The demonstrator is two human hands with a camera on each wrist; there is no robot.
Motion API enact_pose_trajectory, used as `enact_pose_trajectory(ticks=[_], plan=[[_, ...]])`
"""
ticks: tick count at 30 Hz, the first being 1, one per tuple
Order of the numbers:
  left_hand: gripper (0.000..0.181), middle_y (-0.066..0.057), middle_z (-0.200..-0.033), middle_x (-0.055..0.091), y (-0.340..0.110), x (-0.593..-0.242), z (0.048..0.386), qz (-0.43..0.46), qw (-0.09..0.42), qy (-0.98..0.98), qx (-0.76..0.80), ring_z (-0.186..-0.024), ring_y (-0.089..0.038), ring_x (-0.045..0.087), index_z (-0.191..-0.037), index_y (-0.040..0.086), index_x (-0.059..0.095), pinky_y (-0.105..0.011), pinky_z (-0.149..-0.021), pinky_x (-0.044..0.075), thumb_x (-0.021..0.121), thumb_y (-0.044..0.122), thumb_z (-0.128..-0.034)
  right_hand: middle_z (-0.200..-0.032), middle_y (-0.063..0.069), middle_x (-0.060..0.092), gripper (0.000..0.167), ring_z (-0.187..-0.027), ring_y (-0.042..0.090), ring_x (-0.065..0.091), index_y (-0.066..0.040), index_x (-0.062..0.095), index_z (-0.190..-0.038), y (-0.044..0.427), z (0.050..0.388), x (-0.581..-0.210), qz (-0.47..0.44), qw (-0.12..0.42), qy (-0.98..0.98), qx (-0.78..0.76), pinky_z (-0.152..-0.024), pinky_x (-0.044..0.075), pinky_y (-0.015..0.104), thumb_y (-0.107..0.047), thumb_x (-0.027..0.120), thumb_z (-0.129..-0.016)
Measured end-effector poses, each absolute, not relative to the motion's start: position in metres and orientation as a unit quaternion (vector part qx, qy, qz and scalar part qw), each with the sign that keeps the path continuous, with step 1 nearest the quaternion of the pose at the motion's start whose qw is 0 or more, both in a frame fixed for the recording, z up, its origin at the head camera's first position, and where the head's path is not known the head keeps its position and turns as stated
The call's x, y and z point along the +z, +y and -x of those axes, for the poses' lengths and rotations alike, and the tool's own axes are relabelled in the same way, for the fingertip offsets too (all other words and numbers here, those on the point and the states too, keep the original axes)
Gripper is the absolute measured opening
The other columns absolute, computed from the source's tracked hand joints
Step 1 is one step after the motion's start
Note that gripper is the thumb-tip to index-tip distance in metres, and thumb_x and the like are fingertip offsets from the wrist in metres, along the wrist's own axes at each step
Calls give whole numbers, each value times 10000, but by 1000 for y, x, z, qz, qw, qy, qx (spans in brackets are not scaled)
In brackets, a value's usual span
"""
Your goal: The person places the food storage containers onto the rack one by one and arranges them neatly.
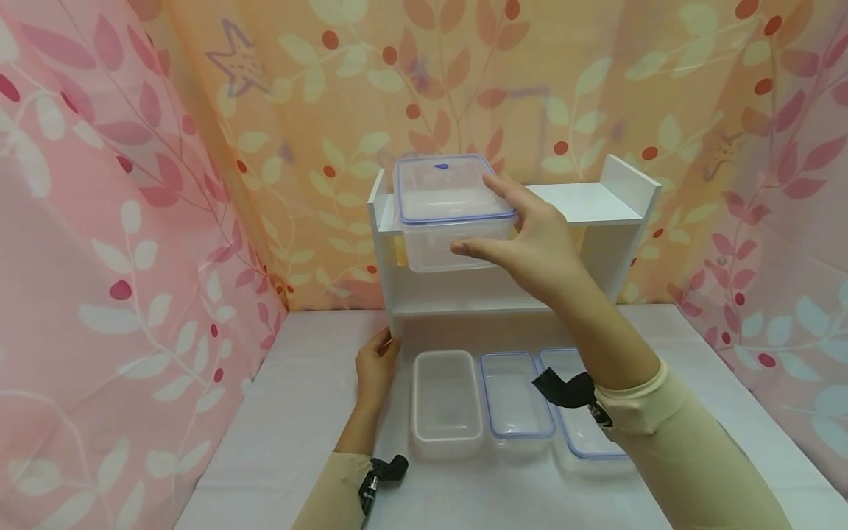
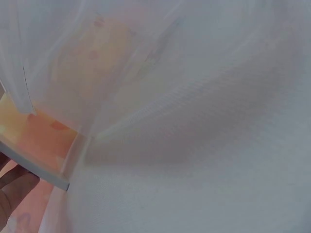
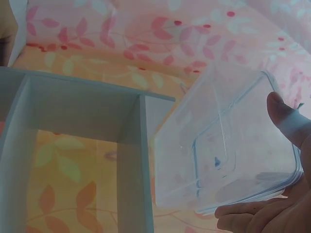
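A clear food container (image 1: 450, 199) with a blue-edged lid is gripped by my right hand (image 1: 543, 246), thumb at its front and fingers along the lid's right edge. It is in front of the left end of the white shelf's top board (image 1: 583, 204); whether it touches the board I cannot tell. In the right wrist view, the container (image 3: 214, 145) is tilted beside the shelf, between thumb and fingers. My left hand (image 1: 377, 368) holds the foot of the shelf's left side panel (image 1: 386, 276). Its fingers (image 2: 19, 187) lie against the panel's edge in the left wrist view.
Three more containers stand on the white table in front of the shelf: a plain-rimmed one (image 1: 447, 397), a blue-rimmed one (image 1: 518, 394), and another blue-rimmed one (image 1: 589, 434) partly behind my right wrist. Patterned curtains (image 1: 437, 81) surround the table at the back and sides.
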State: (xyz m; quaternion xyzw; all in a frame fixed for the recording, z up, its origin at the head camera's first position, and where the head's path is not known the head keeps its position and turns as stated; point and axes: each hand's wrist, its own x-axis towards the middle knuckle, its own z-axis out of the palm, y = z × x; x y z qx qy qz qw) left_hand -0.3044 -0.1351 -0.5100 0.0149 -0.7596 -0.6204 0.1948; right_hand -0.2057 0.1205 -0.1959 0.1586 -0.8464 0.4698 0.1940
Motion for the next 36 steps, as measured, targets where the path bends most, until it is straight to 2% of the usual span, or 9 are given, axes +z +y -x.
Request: enact_pose_trajectory(ticks=[6,12,16,23,24,27,30,31,36], plan=[[331,-57,-1261,729,-135,-510,304,-12,197,-760,-619,-1098,-217,722,-1292,121,725,-368,-906,577,728,201,-971,-1642,-192,281,1026,-1497,61,326,-285,416,-1574,117,220,-196,-156,186,-840,485,-1123,418,345,-458,940,-708],[334,-72,-1266,726,-135,-510,304,-8,202,-761,-616,-1105,-235,721,-1296,114,722,-409,-929,572,725,186,-970,-1645,-94,346,1031,-1400,118,476,-273,416,-1576,113,233,-196,-150,173,-827,514,-1065,460,324,-424,950,-707],[334,-60,-1257,731,-135,-511,304,-13,200,-763,-614,-1098,-218,723,-1295,127,724,-397,-920,575,730,187,-966,-1592,-39,445,1015,-1241,158,586,-268,429,-1570,109,241,-198,-150,169,-819,528,-941,524,328,-392,954,-710],[329,-68,-1254,732,-134,-510,305,-6,198,-756,-624,-1095,-212,723,-1290,110,724,-369,-915,575,729,171,-967,-1640,-69,364,1027,-1403,86,450,-243,419,-1577,106,255,-199,-153,167,-816,532,-1038,470,289,-381,954,-711],[331,-72,-1257,730,-133,-510,305,-5,197,-755,-626,-1097,-216,722,-1292,104,722,-368,-918,574,727,167,-967,-1650,-77,342,1031,-1401,89,447,-245,414,-1579,105,256,-199,-154,166,-816,532,-971,512,299,-379,954,-711],[340,-79,-1267,725,-132,-510,305,-1,198,-754,-627,-1101,-225,721,-1301,92,713,-371,-922,573,722,161,-969,-1649,-80,341,1036,-1397,90,442,-230,402,-1585,105,261,-200,-159,164,-812,536,-979,494,280,-360,953,-718],[342,-80,-1271,723,-132,-510,306,-2,198,-755,-625,-1103,-225,719,-1304,88,710,-363,-921,572,722,160,-970,-1646,-77,347,1035,-1409,98,429,-224,392,-1590,105,266,-202,-166,161,-807,543,-1039,476,300,-334,951,-725],[341,-80,-1269,724,-132,-510,306,-4,198,-756,-624,-1101,-223,720,-1302,88,711,-359,-920,572,722,161,-970,-1640,-72,359,1035,-1430,91,410,-219,393,-1589,104,268,-202,-168,162,-807,543,-1119,408,294,-327,952,-725],[334,-90,-1259,728,-134,-510,307,-7,202,-757,-622,-1091,-226,721,-1293,82,717,-339,-916,570,725,167,-970,-1627,-76,385,1039,-1440,92,406,-237,392,-1590,100,276,-201,-164,165,-811,537,-1150,390,317,-358,949,-722]])
